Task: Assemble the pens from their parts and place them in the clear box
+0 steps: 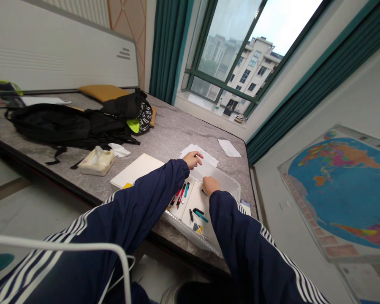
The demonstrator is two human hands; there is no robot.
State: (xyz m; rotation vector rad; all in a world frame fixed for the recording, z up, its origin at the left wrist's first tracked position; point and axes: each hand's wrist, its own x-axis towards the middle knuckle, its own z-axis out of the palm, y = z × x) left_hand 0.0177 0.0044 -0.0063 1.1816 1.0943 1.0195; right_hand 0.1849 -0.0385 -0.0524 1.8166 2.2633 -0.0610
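Note:
A clear plastic bin (231,180) stands on the grey marbled table, with a white divided tray (186,200) in it. Over the bin's far left side is my left hand (192,160), its fingers loosely curved and apart, nothing visible in them. My right hand (210,185) is closed, low inside the bin; a small dark thing shows beneath it, and whatever the fingers hold is hidden. Red pens (180,195) and a teal pen (186,190) lie in the tray's left part. To the right lie a blue-green marker (202,216) and several black pieces.
A white box (141,166) sits left of the bin, beside a tissue box (97,161). Papers (205,155) lie behind the bin, another sheet (229,148) farther right. A black backpack (57,124) covers the table's far left. A white cable or tube (82,245) crosses the lower left foreground.

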